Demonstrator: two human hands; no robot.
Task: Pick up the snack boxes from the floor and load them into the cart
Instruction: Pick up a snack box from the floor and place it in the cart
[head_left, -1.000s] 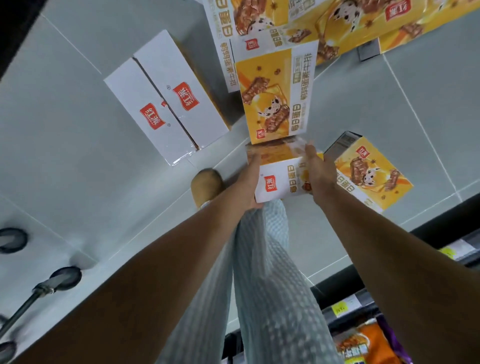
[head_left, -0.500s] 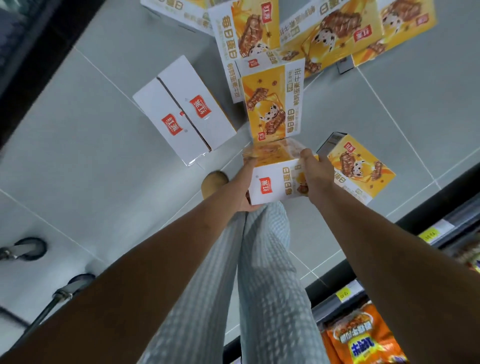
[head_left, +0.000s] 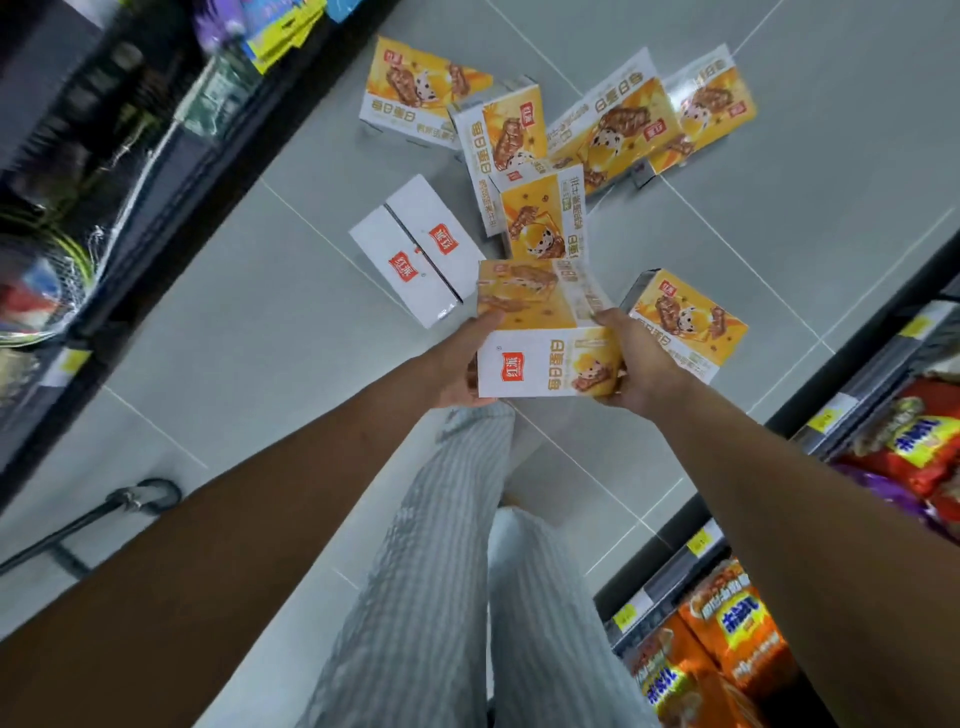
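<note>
I hold one yellow-and-white snack box (head_left: 540, 338) off the floor between both hands. My left hand (head_left: 457, 364) grips its left side, and my right hand (head_left: 631, 364) grips its right side. Several more snack boxes lie on the grey tiled floor beyond it: a white-faced one (head_left: 415, 260) to the left, a yellow one (head_left: 685, 322) to the right, one (head_left: 543, 215) just past the held box, and a cluster (head_left: 613, 124) further off. Of the cart, only a wheel and frame bar (head_left: 135, 499) show at the lower left.
Store shelves line both sides of the aisle: a blurred dark shelf (head_left: 104, 156) on the left, and a shelf with orange snack bags (head_left: 727, 634) and yellow price tags on the right. My legs in striped grey trousers (head_left: 441, 571) stand below the held box.
The held box has risen off the floor with both hands. The view has tilted up, so more boxes and both shelves now show.
</note>
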